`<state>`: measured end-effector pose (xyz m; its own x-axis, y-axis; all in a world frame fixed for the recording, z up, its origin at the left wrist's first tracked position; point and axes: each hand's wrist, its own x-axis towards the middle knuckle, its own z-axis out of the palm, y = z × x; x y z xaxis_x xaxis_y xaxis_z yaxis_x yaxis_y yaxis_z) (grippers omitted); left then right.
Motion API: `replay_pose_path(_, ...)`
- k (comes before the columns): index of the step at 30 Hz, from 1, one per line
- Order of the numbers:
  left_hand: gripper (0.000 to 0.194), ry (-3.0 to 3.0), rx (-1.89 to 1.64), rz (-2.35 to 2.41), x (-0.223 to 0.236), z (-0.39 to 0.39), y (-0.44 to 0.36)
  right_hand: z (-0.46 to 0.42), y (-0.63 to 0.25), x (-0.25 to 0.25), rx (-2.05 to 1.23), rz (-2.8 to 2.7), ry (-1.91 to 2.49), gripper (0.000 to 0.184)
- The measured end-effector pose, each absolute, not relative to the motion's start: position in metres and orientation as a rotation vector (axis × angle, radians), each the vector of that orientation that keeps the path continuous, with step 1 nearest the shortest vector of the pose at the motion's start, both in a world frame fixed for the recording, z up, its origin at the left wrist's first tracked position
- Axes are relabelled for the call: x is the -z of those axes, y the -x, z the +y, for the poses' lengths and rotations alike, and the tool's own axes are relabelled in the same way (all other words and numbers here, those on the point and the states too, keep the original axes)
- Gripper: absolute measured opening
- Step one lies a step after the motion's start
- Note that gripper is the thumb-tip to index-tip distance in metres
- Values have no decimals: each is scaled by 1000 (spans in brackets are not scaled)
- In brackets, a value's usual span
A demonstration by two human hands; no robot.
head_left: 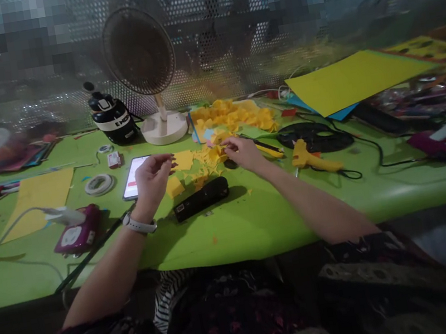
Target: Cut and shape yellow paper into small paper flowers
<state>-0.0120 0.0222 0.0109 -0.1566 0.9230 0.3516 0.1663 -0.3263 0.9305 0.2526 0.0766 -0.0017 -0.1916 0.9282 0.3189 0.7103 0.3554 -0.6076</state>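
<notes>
On the green table (257,223), yellow paper shapes (235,114) lie heaped, flat paper (182,161) remains; left hand (152,177), right hand (245,154) curled, grasp unclear.

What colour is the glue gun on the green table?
The glue gun is yellow; the head view shows it best.

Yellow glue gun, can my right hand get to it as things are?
Probably yes: the yellow glue gun lies uncovered on the table, to the right of the right hand, and nothing tall seems to stand between them.
</notes>
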Motion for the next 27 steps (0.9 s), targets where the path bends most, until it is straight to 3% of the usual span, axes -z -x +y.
replay_pose_path(3,33,-1649,-1381,1408,-17,23,23,77,-251,2,-438,-2013,1442,31)
replay_pose_path(7,47,-2101,-863,1666,-25,27,46,70,-246,-4,-442,-2124,1535,33)
replay_pose_path(11,52,-2189,-527,1741,-14,34,58,63,-256,-23,-294,-2103,1506,34)
replay_pose_path(20,34,-2121,-469,1623,-5,41,59,70,-294,-36,-250,-2058,1754,20)
replay_pose_path(27,33,-2115,-634,1652,-3,43,58,68,-292,-36,-266,-2166,1876,17)
